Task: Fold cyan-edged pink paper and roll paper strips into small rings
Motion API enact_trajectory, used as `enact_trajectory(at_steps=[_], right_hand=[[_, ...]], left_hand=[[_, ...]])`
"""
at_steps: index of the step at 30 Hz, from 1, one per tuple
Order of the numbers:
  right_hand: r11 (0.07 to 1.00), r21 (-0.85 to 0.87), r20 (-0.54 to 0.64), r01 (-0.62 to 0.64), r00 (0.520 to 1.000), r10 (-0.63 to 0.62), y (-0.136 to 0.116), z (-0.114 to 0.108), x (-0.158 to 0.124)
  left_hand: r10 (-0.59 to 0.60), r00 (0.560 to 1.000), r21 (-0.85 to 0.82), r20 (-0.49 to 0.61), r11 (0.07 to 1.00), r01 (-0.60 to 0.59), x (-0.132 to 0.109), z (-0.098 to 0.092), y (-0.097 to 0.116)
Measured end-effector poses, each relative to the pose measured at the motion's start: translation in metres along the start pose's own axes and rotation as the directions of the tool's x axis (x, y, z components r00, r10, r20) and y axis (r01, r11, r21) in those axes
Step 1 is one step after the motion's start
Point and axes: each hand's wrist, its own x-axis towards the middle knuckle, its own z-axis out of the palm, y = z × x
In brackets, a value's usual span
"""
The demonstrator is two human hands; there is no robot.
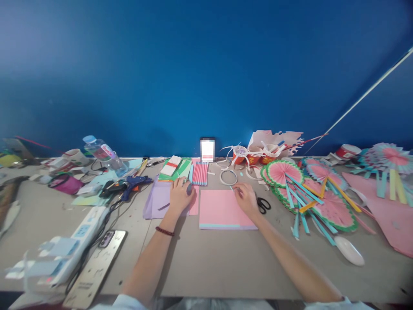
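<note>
My left hand [181,197], a beaded bracelet at its wrist, lies curled over purple sheets [151,202] and a narrow pink strip. A dark blue-grey rounded object [189,188] shows at its fingers; its kind is unclear. From under that hand a thin dark tip [164,206] pokes out to the left. A stack of pink paper [219,209], with light blue and purple edges showing in front, lies between the hands. At its right side, my right hand [247,199] has fingertips pinched around a small pale-blue bit [231,188], too small to name. Black-handled scissors [263,205] lie beside that hand.
Red-striped sticks [201,173] and a tape ring [228,177] lie behind the pink stack. Paper watermelon fans [335,209], red cups [254,158] and a white spoon [350,250] are at right. A glue gun [133,186], power strip [82,239], phone [97,267] and bottle [105,153] are at left.
</note>
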Motion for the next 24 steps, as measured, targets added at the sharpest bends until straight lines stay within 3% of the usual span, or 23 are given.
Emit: enact_trajectory(at_steps=[6,14,16,19,24], right_hand=[[1.0,0.02,-0.06,0.017,0.998,-0.016,-0.002,-0.002,0.001],[0.999,0.024,-0.107,0.048,0.993,-0.046,0.005,-0.003,0.006],[0.998,0.009,-0.081,0.068,0.994,-0.067,0.008,-0.003,0.01],[0.993,-0.023,-0.016,0.116,0.993,-0.116,0.011,-0.003,0.018],[0.981,-0.066,0.072,0.18,0.982,-0.176,0.016,-0.002,0.026]], left_hand=[[-0.028,0.997,-0.081,-0.078,0.996,0.022,0.0,0.003,-0.004],[-0.18,0.97,-0.279,-0.165,0.951,0.13,0.003,-0.001,-0.005],[-0.251,0.959,-0.458,-0.132,0.873,0.166,0.004,-0.003,-0.001],[-0.337,0.942,-0.718,-0.014,0.658,0.225,0.006,-0.006,0.007],[-0.273,0.938,-0.866,0.216,0.39,0.313,0.008,-0.011,0.016]])
